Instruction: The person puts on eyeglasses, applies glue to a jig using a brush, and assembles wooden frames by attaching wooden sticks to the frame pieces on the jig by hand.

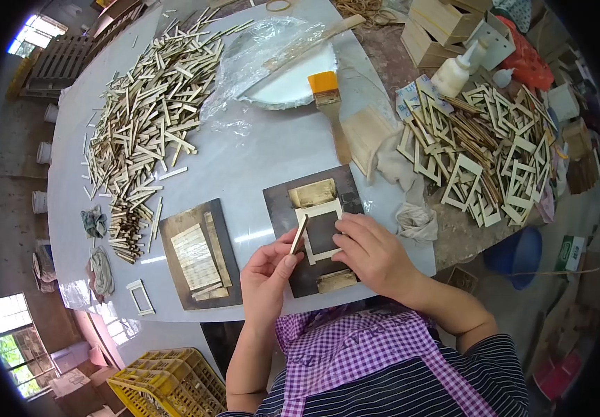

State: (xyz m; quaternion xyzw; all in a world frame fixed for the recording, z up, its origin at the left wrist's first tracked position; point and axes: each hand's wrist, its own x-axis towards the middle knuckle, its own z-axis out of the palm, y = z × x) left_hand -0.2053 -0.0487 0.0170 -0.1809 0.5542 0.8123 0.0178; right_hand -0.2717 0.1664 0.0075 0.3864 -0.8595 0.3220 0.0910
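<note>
Strip of wood (300, 233) pinched btwn thumb & fingers of L hand (269, 271), just L of ctr. R hand (378, 254) half-curled, fingertips on right side of small wood frame (319, 208) at ctr; can't tell if gripped or just pressed. Beneath, dark board (280, 205). Lower L, 2nd board (227, 243) w/ pale strips (194, 256). Upper L, strip pile (151, 111); upper ctr, brush (332, 111); upper R, heap of wood frames & sticks (491, 139).

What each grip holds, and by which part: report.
Left grip pinches a thin brown-and-pale wooden strip near its lower end. Right grip touches the right side of a pale rectangular wooden frame; holding unclear.
</note>
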